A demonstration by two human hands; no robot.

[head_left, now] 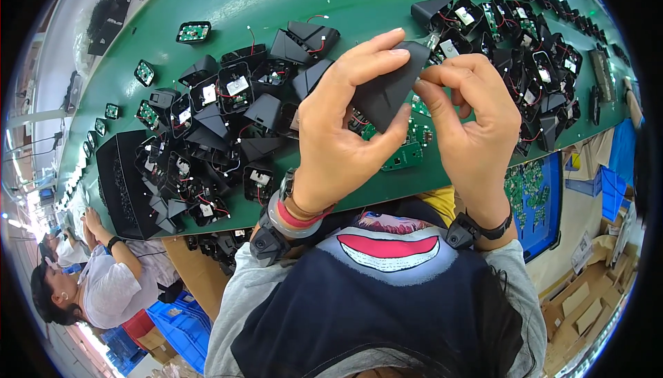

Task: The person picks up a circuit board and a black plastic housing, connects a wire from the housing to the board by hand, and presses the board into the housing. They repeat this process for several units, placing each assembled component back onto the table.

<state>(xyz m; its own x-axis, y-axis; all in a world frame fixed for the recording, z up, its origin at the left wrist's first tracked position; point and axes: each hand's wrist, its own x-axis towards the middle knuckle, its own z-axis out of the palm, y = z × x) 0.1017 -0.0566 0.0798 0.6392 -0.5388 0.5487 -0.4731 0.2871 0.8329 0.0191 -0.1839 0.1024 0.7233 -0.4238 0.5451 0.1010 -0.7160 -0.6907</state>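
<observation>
My left hand (pixel 331 122) grips a black plastic housing (pixel 390 88), its thumb below and its fingers above the smooth angular shell. Close against the housing's right edge is my right hand (pixel 476 105), thumb and forefinger pinched together. Whatever sits between those fingertips is too small or hidden to make out. Beneath both hands lie bare green circuit boards (pixel 407 150) on the green table (pixel 373 5).
Black housings (pixel 235 88) with red wires crowd the table on the left, and more housings (pixel 539 67) fill the right. A black bin (pixel 124 184) stands at far left. A blue tray (pixel 535 205) holds boards at right. A co-worker (pixel 110 274) sits at left.
</observation>
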